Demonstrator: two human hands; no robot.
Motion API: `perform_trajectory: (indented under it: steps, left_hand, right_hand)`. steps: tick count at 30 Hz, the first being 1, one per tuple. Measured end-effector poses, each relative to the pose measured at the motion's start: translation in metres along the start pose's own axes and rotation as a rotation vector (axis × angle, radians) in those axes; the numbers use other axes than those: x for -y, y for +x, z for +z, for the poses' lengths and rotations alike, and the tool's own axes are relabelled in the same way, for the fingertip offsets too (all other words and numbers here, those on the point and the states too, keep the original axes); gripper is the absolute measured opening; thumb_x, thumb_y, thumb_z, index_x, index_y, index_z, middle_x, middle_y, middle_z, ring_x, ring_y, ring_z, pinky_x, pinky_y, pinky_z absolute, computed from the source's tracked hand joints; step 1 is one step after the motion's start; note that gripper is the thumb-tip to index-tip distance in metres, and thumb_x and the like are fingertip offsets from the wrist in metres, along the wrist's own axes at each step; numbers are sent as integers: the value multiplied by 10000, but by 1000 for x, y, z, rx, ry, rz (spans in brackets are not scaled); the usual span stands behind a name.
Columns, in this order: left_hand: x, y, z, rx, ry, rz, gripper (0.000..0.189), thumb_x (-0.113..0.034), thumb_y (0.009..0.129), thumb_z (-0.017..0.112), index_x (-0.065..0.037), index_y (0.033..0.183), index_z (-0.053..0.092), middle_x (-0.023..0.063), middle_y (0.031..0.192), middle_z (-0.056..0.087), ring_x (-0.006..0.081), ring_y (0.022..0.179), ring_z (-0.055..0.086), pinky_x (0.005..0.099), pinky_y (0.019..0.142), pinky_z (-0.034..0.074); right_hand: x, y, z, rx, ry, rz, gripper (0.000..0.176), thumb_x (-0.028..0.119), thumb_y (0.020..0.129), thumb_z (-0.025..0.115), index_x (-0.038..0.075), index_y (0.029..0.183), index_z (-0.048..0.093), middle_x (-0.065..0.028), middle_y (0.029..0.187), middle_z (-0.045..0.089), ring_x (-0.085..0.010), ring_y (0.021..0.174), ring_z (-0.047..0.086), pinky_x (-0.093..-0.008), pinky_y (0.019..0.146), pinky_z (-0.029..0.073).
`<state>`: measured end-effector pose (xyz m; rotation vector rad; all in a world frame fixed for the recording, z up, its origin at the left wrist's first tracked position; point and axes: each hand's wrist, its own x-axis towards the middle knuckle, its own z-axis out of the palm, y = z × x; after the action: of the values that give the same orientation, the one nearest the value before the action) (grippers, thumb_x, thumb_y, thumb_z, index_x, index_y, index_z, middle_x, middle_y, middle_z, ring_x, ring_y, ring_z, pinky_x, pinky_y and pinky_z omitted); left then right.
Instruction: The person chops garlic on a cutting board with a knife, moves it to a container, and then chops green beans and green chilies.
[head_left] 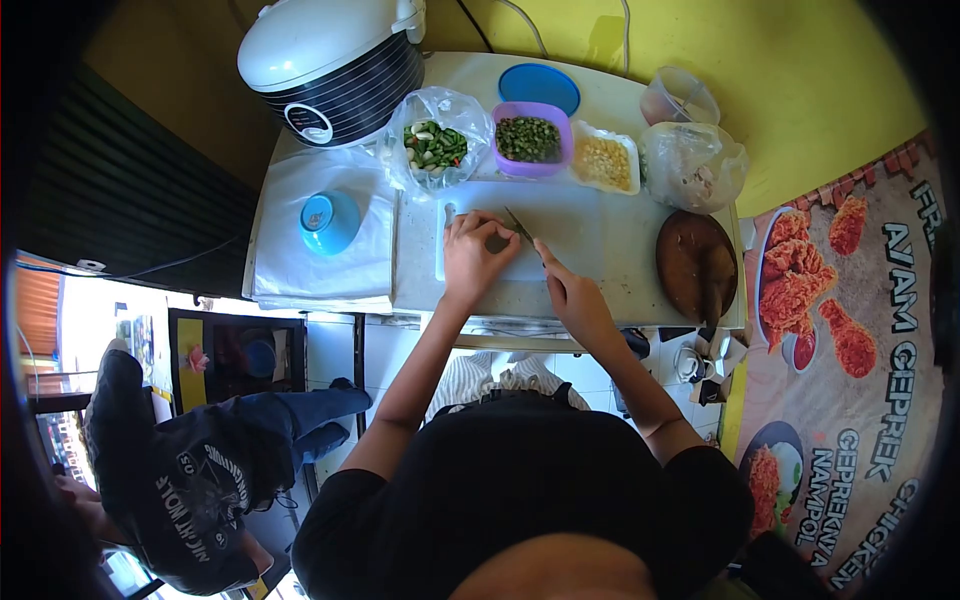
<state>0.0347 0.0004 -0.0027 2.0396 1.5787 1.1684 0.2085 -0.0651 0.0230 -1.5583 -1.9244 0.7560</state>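
White counter (600,75) against a yellow wall, seen from above. Near its middle, a white cutting board (590,240). Left hand (472,255) curled on the board's left part, fingertips bent down onto something too small to make out; cannot tell whether gripping or only pressing. Right hand (572,295) just right of it, clamped round a knife (518,226), blade angled far-left toward the left fingers. Hands close together, apparently not touching. Beyond the board, left to right: plastic bag of cut greens (438,148), purple tub (530,138) of chopped green bits, white tray (605,160) of yellow kernels, clear bag (692,165). Rice cooker (330,65) far left, upturned blue bowl (330,220) left of the board, brown round mortar (697,265) right. Another person (190,480) bent low at near left.
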Motion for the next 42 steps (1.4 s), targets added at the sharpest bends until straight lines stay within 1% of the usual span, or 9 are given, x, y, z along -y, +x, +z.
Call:
perform_trajectory:
  steps: [14, 17, 23, 26, 32, 35, 37, 40, 42]
  left_hand:
    - [-3, 2, -3, 28, -14, -45, 99, -183, 707, 739, -97, 713, 690, 2, 931, 635, 215, 937, 554, 362, 845, 393]
    - [-6, 1, -3, 17, 1, -43, 98, -181, 704, 742, -94, 715, 697, 12, 926, 638, 224, 924, 564, 360, 853, 397]
    - [-4, 0, 3, -87, -8, -16, 108, -190, 687, 746, -102, 695, 684, 4, 883, 644, 222, 900, 572, 367, 838, 418]
    - [-3, -1, 3, -91, -16, -8, 106, -181, 690, 748, -98, 693, 682, 2, 875, 644, 225, 891, 575, 372, 837, 423]
    - [-3, -3, 5, -120, 16, -3, 106, -179, 682, 750, -99, 695, 683, 14, 885, 640, 236, 890, 575, 376, 843, 425]
    - [-8, -5, 2, -133, 34, -1, 99, -164, 676, 749, -88, 708, 693, 35, 894, 644, 247, 899, 572, 375, 848, 429]
    - [-8, -4, 2, -130, 35, -1, 96, -150, 674, 746, -76, 718, 703, 51, 899, 648, 254, 906, 570, 372, 853, 433]
    - [-7, -4, 3, -115, 42, -11, 98, -159, 674, 745, -82, 720, 706, 53, 899, 648, 254, 902, 569, 371, 858, 430]
    - [-7, -3, 3, -121, 54, -15, 99, -168, 678, 743, -86, 722, 707, 52, 901, 649, 252, 897, 568, 371, 856, 429]
  right_hand:
    - [-3, 3, 15, -34, -71, -10, 528, 129, 924, 490, 213, 1430, 368, -217, 595, 568, -381, 534, 591, -482, 521, 456]
    - [3, 11, 17, -25, -104, 53, 510, 114, 926, 505, 204, 1417, 397, -237, 672, 569, -388, 580, 594, -432, 549, 463]
    - [1, -5, 13, 3, -56, 52, 508, 123, 932, 492, 207, 1422, 386, -261, 626, 538, -417, 573, 573, -453, 540, 456]
    - [-11, -25, 8, 17, -84, 10, 541, 137, 927, 476, 217, 1444, 339, -225, 593, 563, -389, 532, 584, -484, 535, 459]
    - [-15, -19, -10, 70, 106, 23, 494, 141, 942, 481, 190, 1423, 383, -226, 600, 547, -371, 520, 572, -414, 541, 457]
    - [-13, -11, -10, 0, 131, 63, 475, 136, 947, 484, 177, 1413, 399, -231, 617, 542, -353, 518, 560, -387, 545, 449]
    - [-12, -8, -6, -49, 248, -3, 484, 130, 950, 484, 177, 1422, 385, -238, 636, 537, -340, 516, 550, -375, 544, 442]
    - [-1, -9, -13, 56, 155, 40, 500, 126, 948, 492, 186, 1430, 372, -232, 634, 530, -327, 509, 537, -362, 548, 441]
    - [-3, -10, -10, 51, 164, 35, 501, 128, 949, 492, 193, 1431, 370, -226, 627, 521, -323, 504, 532, -362, 545, 439]
